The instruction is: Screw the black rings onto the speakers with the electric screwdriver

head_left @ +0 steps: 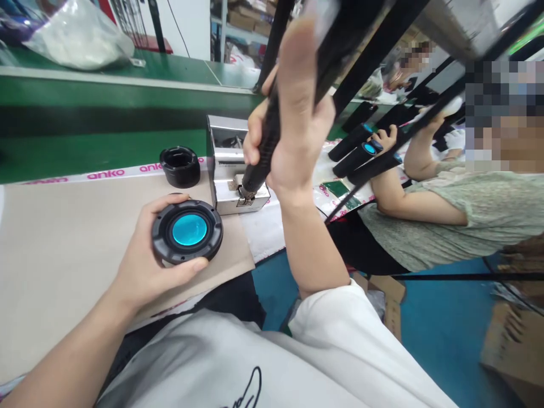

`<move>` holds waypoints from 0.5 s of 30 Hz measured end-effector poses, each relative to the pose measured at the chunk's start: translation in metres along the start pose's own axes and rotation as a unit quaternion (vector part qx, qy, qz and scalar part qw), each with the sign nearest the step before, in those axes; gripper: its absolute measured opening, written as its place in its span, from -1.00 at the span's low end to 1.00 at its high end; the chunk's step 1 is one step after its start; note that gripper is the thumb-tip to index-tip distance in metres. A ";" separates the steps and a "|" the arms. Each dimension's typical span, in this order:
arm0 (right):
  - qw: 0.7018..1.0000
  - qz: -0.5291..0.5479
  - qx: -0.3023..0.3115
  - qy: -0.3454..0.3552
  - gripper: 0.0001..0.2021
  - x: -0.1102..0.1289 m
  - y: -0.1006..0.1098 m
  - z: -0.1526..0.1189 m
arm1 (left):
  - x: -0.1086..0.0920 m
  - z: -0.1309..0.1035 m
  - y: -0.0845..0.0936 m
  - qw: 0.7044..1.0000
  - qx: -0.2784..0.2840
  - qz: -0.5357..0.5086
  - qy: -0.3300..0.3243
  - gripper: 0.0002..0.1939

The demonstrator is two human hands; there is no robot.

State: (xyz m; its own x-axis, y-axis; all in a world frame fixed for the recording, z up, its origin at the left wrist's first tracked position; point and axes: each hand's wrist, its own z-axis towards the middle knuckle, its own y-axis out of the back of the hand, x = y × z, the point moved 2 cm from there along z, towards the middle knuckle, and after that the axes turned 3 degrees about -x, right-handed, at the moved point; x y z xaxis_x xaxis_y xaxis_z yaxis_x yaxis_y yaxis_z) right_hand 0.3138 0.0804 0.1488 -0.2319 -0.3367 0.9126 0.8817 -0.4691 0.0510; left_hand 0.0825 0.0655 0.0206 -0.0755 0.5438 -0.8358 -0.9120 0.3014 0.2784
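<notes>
My left hand [147, 255] is closed around the rim of a round black part with a shiny blue disc [189, 229] in its middle. It holds the part just above the tan work surface, disc side up. Raised at the centre, my right hand [295, 107] wraps around a black electric screwdriver [266, 141], thumb along its body. The tool points down, its tip at the front of a silver metal box [221, 170] that looks like a screw feeder. Whether the tip touches the box I cannot tell. Behind my left hand stands a hollow black ring-shaped part [181, 167].
A green bench ledge [140, 93] runs along the back, bearing a filled plastic bag [80, 39]. Dark bars cross the upper right. To the right, a co-worker in a grey-green shirt [442, 209] handles black cylinders [355, 161] with blue ends. Cardboard boxes [516, 340] stand on the blue floor.
</notes>
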 end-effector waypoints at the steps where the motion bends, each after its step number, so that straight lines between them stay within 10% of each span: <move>1: 0.994 0.089 -0.022 0.052 -0.62 -0.014 0.001 -0.001 | 0.001 0.000 0.000 1.000 -0.007 0.001 -0.008 -0.13; 8: 0.977 0.203 -0.031 0.064 -0.41 -0.052 -0.010 -0.006 | 0.004 0.001 0.001 0.999 -0.012 -0.008 -0.034 -0.12; 15: 0.961 0.257 0.063 0.084 -0.45 0.022 0.005 -0.014 | 0.004 0.001 -0.001 0.999 -0.002 -0.022 -0.026 -0.13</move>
State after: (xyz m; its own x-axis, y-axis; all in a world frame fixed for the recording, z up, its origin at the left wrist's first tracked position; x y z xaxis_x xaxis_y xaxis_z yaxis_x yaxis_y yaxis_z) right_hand 0.3076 0.0587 0.1638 0.1939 -0.6300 0.7520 0.9379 -0.1058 -0.3305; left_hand 0.0840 0.0684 0.0175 -0.0145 0.5696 -0.8218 -0.9152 0.3234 0.2403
